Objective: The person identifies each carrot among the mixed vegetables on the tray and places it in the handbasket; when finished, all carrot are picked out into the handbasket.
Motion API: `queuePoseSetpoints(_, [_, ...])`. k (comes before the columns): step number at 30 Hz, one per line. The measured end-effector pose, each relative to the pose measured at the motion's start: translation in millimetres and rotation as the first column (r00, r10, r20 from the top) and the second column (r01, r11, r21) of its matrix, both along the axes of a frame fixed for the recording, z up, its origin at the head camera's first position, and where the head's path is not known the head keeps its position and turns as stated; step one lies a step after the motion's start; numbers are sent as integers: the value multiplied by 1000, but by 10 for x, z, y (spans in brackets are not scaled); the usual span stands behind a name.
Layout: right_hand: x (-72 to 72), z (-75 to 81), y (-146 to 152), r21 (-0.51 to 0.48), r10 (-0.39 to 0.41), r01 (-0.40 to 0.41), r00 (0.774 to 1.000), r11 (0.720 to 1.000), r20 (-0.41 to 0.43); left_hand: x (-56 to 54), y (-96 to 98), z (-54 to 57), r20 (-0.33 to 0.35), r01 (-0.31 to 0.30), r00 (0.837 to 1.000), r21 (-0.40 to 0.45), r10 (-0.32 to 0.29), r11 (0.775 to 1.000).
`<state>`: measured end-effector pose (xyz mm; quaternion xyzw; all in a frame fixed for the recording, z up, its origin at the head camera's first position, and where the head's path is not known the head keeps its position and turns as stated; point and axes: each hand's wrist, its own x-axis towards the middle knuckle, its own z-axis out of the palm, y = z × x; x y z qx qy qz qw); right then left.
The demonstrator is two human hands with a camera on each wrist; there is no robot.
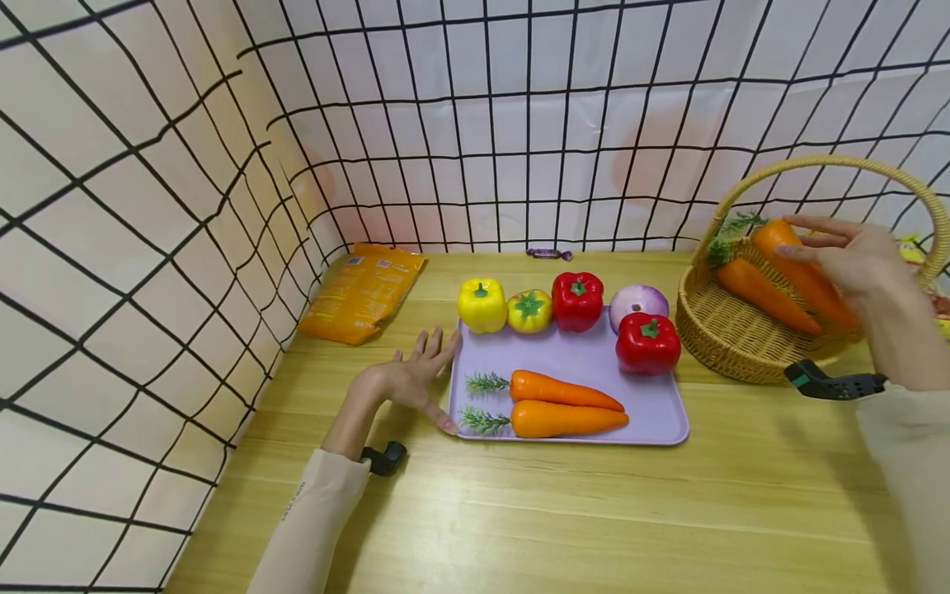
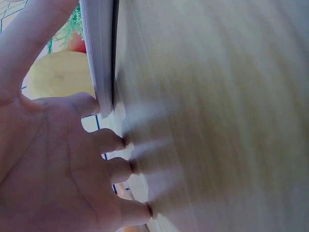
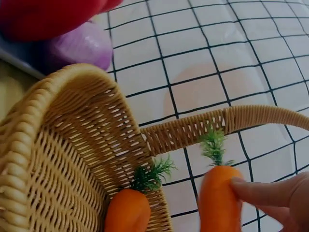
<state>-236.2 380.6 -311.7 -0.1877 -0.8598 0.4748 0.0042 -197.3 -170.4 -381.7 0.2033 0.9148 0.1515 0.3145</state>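
At the right, my right hand (image 1: 864,257) pinches an orange carrot (image 1: 809,276) with a green top, tilted inside the wicker basket (image 1: 714,345). Another carrot (image 3: 128,212) lies in the basket beside it. My left hand (image 1: 406,381) has its fingers spread on the table at the left edge of a lilac tray (image 1: 552,356), thumb and index finger by the rim. Two carrots (image 1: 567,419) lie side by side along the tray's front. Behind them are a yellow bell pepper (image 1: 482,307), a yellow-green tomato (image 1: 529,312), red bell peppers (image 1: 649,345) and a purple onion (image 1: 640,304).
An orange packet (image 1: 364,293) lies at the back left. A small purple wrapped candy (image 1: 549,254) sits by the wall behind the tray. The basket's tall handle (image 1: 839,162) arches over its opening. Colourful packaging (image 1: 911,247) shows partly behind the basket. Grid-patterned cloth lines the back and left.
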Motion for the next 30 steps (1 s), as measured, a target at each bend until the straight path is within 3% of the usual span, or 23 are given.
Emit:
queuePoseSetpoints(3, [-40,28,4,-61,-59,57,998,997,-22,-8,3,-7,-4,2,1000,2,-2,1000])
queuePoseSetpoints(9, [-105,17,23,-181,-94,88,995,980,-23,-8,2,2,-8,11,1000,3,-10,1000])
queuePoseSetpoints(15, [-129,-60,48,-331,-122,95,991,939,-62,-9,4,0,-8,12,1000,7,-12,1000])
queuePoseSetpoints(17, [-138,-79,58,-395,-150,115,987,912,-59,-7,5,4,-8,13,1000,3,-13,1000])
queuePoseSetpoints(21, [-149,-85,77,-416,-201,169,979,894,-34,0,6,11,-6,11,1000,-2,-11,1000])
queuePoseSetpoints(22, [-154,-89,83,-416,-200,169,979,894,-33,-3,5,7,-6,11,1000,-2,-11,1000])
queuePoseSetpoints(24, [-157,-105,94,-354,-154,132,987,926,-35,-4,4,6,-5,10,1000,0,-10,1000])
queuePoseSetpoints(30, [-167,-195,112,-213,55,-57,998,975,-15,-1,1,2,-4,7,1000,5,-7,1000])
